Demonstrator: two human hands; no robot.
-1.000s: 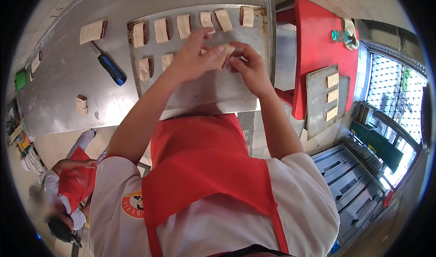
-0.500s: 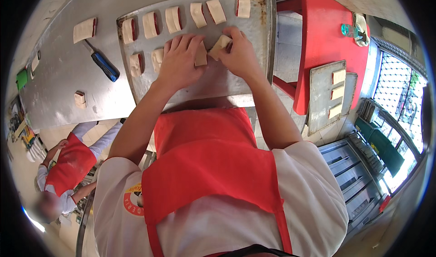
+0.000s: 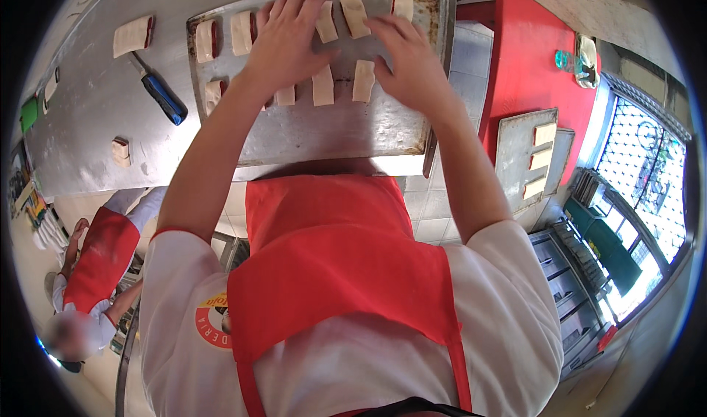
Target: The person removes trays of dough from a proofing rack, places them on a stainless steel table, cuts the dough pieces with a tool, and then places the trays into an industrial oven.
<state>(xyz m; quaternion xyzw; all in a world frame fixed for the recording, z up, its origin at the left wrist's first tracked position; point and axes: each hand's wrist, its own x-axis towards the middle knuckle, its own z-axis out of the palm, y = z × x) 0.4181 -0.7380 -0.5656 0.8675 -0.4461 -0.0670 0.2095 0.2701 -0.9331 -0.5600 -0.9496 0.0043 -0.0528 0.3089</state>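
Note:
A worn metal baking tray [image 3: 331,133] lies on the steel table in front of me, with two rows of pale folded pastry pieces showing red filling. My left hand [image 3: 287,41] lies flat over the middle of the tray with fingers spread, covering some pieces, next to one pastry [image 3: 323,86]. My right hand [image 3: 409,60] rests fingers apart beside another pastry [image 3: 363,80] in the near row. Further pieces [image 3: 205,40] sit along the far row. Neither hand grips anything.
A blue-handled tool [image 3: 163,98] and loose pastry pieces [image 3: 132,36] lie on the steel table to the left. To the right stand a red table [image 3: 530,56] and a second tray [image 3: 515,159] with three pieces. Another person in a red apron [image 3: 96,270] is at lower left.
Both hands held a pastry piece between them over the tray; the piece now lies in the near row and both hands have spread flat, farther up the tray.

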